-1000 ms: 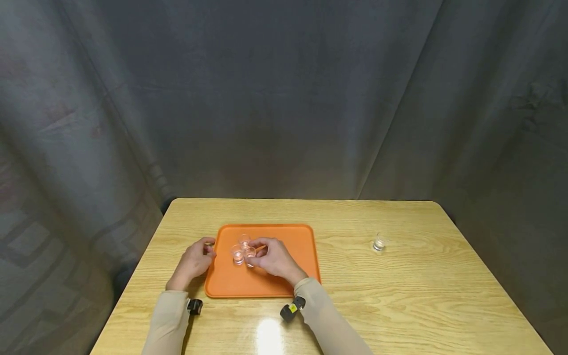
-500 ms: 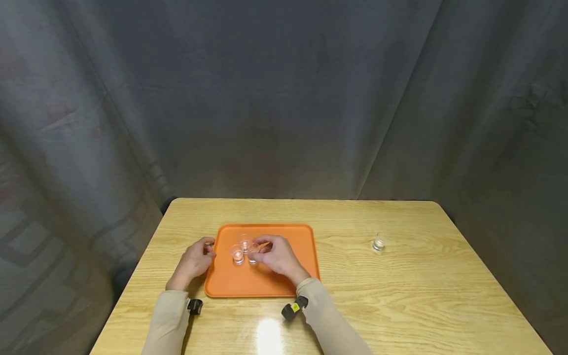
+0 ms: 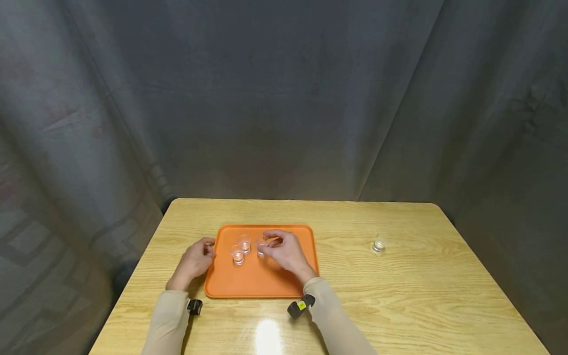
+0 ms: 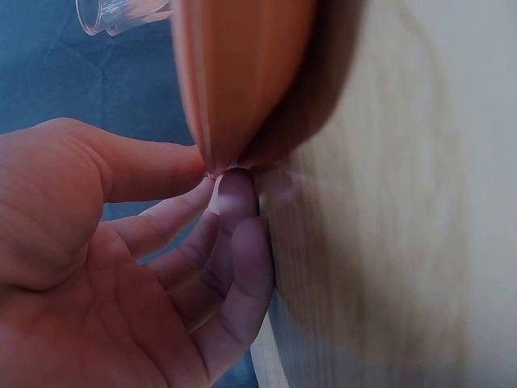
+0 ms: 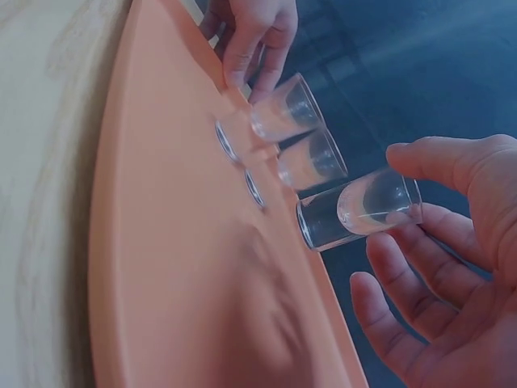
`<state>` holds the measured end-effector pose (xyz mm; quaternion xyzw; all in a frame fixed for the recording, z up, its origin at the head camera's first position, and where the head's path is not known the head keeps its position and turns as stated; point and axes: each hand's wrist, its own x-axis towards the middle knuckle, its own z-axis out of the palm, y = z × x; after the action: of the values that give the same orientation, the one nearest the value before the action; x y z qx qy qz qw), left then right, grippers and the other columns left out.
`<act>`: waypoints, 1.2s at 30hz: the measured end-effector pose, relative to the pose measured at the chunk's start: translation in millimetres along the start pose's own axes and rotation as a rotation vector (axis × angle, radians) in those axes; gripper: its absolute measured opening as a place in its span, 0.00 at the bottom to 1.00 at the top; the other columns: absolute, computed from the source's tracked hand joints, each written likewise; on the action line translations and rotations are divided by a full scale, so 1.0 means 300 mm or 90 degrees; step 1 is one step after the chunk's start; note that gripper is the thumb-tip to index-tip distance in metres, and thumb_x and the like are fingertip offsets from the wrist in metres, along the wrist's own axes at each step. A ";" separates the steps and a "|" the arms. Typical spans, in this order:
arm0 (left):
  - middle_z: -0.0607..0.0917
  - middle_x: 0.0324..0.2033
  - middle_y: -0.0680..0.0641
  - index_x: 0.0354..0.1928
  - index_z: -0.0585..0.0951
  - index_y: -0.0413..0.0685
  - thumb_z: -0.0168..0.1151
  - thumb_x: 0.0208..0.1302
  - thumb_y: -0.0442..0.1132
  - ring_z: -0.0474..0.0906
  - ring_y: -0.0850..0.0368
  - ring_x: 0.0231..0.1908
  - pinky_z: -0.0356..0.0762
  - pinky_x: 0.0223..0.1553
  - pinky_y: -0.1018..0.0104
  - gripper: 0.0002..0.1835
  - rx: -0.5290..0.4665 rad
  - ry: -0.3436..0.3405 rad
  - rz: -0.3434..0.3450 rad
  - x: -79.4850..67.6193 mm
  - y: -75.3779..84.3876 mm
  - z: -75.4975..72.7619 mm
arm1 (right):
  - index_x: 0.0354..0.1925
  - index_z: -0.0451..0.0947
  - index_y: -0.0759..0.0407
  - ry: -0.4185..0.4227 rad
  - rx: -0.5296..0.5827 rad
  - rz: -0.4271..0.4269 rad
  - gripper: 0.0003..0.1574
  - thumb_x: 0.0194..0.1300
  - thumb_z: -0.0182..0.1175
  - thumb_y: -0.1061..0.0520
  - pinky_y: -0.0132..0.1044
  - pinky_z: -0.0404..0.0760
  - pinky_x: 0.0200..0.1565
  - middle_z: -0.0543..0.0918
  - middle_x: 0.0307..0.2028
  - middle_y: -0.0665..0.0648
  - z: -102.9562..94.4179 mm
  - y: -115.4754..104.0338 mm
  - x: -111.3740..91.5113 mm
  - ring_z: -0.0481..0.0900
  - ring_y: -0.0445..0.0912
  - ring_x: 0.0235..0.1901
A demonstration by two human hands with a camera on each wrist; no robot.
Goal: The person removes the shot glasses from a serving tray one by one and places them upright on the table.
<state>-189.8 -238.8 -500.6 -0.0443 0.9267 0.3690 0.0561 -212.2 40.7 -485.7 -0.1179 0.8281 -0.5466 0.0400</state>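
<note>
Thumb and fingers of my right hand (image 3: 287, 254) pinch a small clear shot glass (image 5: 359, 212) near its rim. It is upright, close over the orange tray (image 3: 253, 285), right of two similar glasses. Of these, one shot glass (image 3: 237, 256) stands nearer me and another shot glass (image 3: 245, 245) just behind it. At the tray's left edge, my left hand (image 3: 194, 261) grips the rim; the left wrist view shows the thumb (image 4: 153, 168) on top and fingers curled beneath.
A further clear shot glass (image 3: 378, 243) stands alone on the wooden table (image 3: 421, 286), right of the tray. Dark grey curtains (image 3: 284, 98) hang behind the table and at both sides.
My right hand has moved the held shot glass to the right and slightly back, away from the other two. The left hand keeps its place at the tray's edge.
</note>
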 end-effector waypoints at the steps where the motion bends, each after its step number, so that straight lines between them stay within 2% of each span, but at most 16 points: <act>1: 0.84 0.49 0.39 0.70 0.74 0.33 0.57 0.75 0.32 0.77 0.50 0.40 0.74 0.42 0.60 0.24 -0.001 -0.001 0.000 0.000 0.000 0.000 | 0.57 0.88 0.60 0.002 0.001 0.003 0.27 0.62 0.78 0.52 0.35 0.83 0.39 0.91 0.46 0.55 -0.006 0.001 -0.001 0.86 0.43 0.39; 7: 0.83 0.48 0.39 0.70 0.74 0.33 0.56 0.74 0.32 0.77 0.51 0.40 0.73 0.41 0.61 0.24 -0.002 -0.001 0.000 -0.002 0.002 0.000 | 0.58 0.87 0.60 0.021 0.002 0.011 0.28 0.62 0.78 0.51 0.36 0.82 0.40 0.91 0.46 0.55 -0.043 0.016 0.000 0.87 0.45 0.41; 13: 0.82 0.47 0.40 0.69 0.74 0.33 0.57 0.74 0.31 0.76 0.51 0.40 0.72 0.41 0.61 0.24 -0.004 0.002 -0.006 -0.001 0.007 0.001 | 0.57 0.87 0.64 0.058 0.019 -0.002 0.28 0.60 0.78 0.55 0.31 0.82 0.37 0.91 0.49 0.58 -0.079 0.037 0.005 0.87 0.43 0.39; 19: 0.82 0.47 0.39 0.70 0.74 0.33 0.57 0.74 0.32 0.76 0.50 0.40 0.73 0.41 0.61 0.24 0.002 0.002 -0.014 -0.002 0.006 0.003 | 0.58 0.86 0.64 0.078 0.047 0.002 0.28 0.61 0.78 0.56 0.31 0.83 0.38 0.90 0.50 0.59 -0.118 0.050 0.003 0.87 0.45 0.40; 27: 0.82 0.47 0.39 0.69 0.74 0.33 0.57 0.75 0.32 0.76 0.50 0.40 0.72 0.40 0.61 0.24 -0.006 0.003 -0.016 -0.004 0.006 0.007 | 0.55 0.89 0.59 0.126 0.050 0.011 0.25 0.62 0.78 0.51 0.33 0.83 0.40 0.91 0.50 0.57 -0.169 0.063 -0.002 0.88 0.48 0.43; 36: 0.82 0.48 0.40 0.70 0.74 0.33 0.57 0.75 0.32 0.76 0.50 0.40 0.72 0.40 0.62 0.24 -0.006 -0.001 -0.024 0.000 0.005 0.004 | 0.54 0.90 0.61 0.183 0.029 0.007 0.23 0.60 0.78 0.56 0.28 0.80 0.39 0.92 0.47 0.60 -0.220 0.095 -0.003 0.86 0.44 0.41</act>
<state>-189.8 -236.9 -500.5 -0.0620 0.9238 0.3724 0.0633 -228.6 110.6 -485.4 -0.0330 0.8132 -0.5764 -0.0731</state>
